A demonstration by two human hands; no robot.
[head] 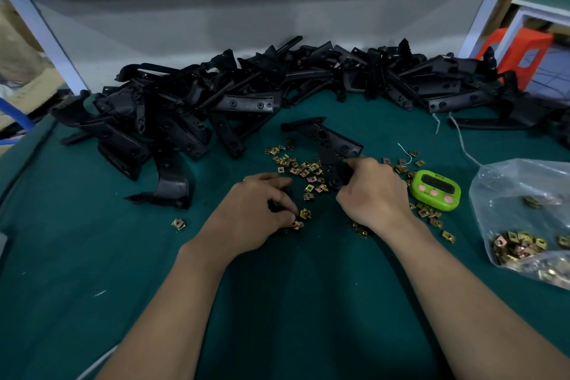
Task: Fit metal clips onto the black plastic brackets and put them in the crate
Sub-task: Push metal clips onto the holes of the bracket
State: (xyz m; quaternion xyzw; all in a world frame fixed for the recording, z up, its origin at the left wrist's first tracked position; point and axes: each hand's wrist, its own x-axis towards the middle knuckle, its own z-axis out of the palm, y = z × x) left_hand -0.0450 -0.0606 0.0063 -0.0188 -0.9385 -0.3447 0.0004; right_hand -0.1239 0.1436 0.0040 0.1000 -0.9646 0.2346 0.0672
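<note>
My right hand (374,193) grips the near end of a black plastic bracket (327,142) that stretches away from me over the green table. My left hand (256,213) has its fingers curled down and pinches a small brass-coloured metal clip (296,224) at the fingertips. Several loose metal clips (300,168) lie scattered between and beyond both hands. A long heap of black brackets (246,92) runs across the back of the table. No crate is in view.
A green timer with pink buttons (435,190) sits right of my right hand. A clear plastic bag of clips (524,225) lies at the right edge. A lone bracket (168,188) and a single clip (179,223) lie to the left. An orange stool (521,49) stands beyond the table.
</note>
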